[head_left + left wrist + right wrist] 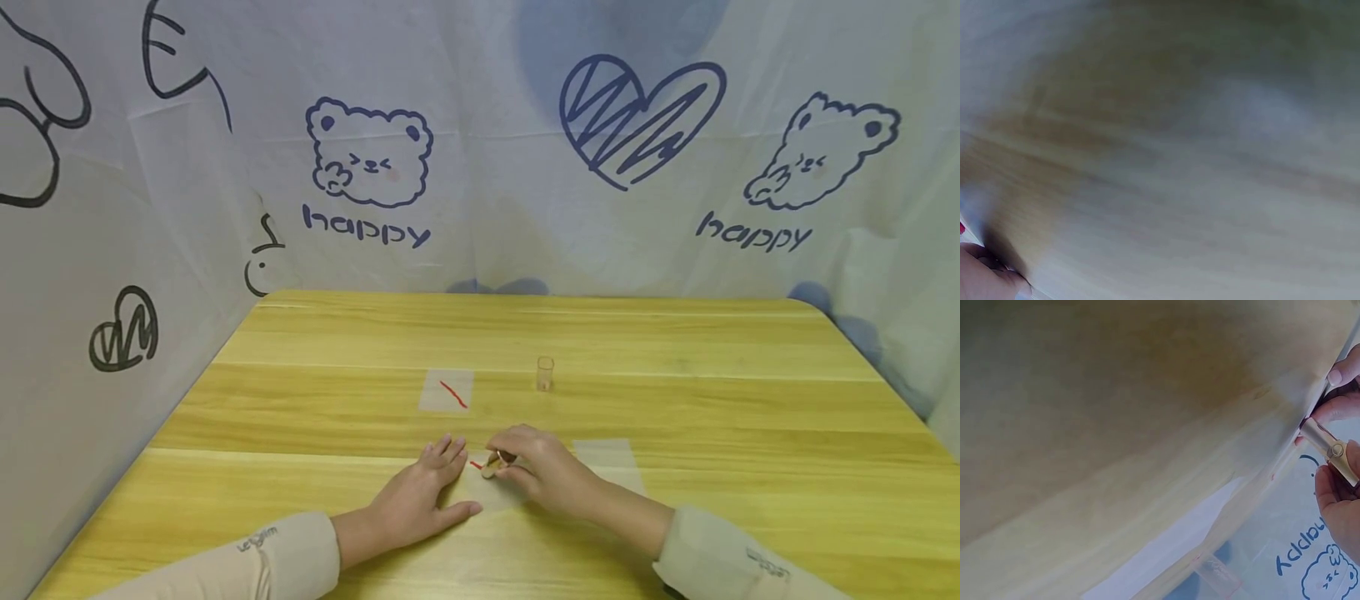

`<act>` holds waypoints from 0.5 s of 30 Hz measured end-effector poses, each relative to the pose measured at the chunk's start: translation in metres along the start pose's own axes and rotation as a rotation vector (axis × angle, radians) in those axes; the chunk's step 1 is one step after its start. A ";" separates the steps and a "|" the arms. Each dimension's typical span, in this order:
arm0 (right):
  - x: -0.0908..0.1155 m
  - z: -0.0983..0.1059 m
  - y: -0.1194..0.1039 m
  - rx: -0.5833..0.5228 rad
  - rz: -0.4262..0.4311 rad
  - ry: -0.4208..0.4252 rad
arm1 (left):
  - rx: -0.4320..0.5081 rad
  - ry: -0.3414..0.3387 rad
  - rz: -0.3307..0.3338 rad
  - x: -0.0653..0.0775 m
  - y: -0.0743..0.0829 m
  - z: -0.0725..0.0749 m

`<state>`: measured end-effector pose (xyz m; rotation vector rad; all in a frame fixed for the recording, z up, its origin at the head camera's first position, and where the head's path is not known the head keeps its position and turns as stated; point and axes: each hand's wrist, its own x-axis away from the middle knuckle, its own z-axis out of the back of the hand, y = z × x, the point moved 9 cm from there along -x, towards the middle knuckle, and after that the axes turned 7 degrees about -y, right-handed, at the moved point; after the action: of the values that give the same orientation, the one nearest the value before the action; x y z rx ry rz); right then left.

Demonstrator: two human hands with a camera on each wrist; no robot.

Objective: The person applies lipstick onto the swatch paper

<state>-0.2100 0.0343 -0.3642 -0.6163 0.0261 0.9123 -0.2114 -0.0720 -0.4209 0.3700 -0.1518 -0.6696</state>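
My right hand (pixel 551 471) pinches a gold lipstick (pixel 491 467), its end held down at a sheet of white paper (pixel 498 498). A short red stroke (pixel 476 465) shows on that sheet beside the lipstick. In the right wrist view the shiny gold tube of the lipstick (pixel 1319 439) lies between thumb and fingers. Palm down, my left hand (pixel 420 500) rests at the sheet's left side with its fingers extended. The left wrist view is mostly blurred tabletop, with part of a hand (pixel 988 278) in the lower left corner.
A clear cap (pixel 545 374) stands upright farther back on the wooden table (pixel 300 417). Behind my left hand lies a paper square (pixel 435 398) with a red slanted line. Another white sheet (pixel 606 457) lies partly behind my right forearm. Drawn-on white cloth (pixel 495 225) surrounds the table.
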 end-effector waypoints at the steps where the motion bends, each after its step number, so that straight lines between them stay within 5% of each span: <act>1: 0.001 0.000 0.000 0.003 0.006 0.003 | -0.001 -0.003 0.001 0.000 0.000 0.000; 15: 0.006 0.002 0.000 0.010 0.012 0.010 | -0.005 -0.013 0.004 -0.001 0.000 0.000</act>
<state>-0.2066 0.0397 -0.3644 -0.6124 0.0434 0.9205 -0.2119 -0.0713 -0.4212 0.3603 -0.1631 -0.6688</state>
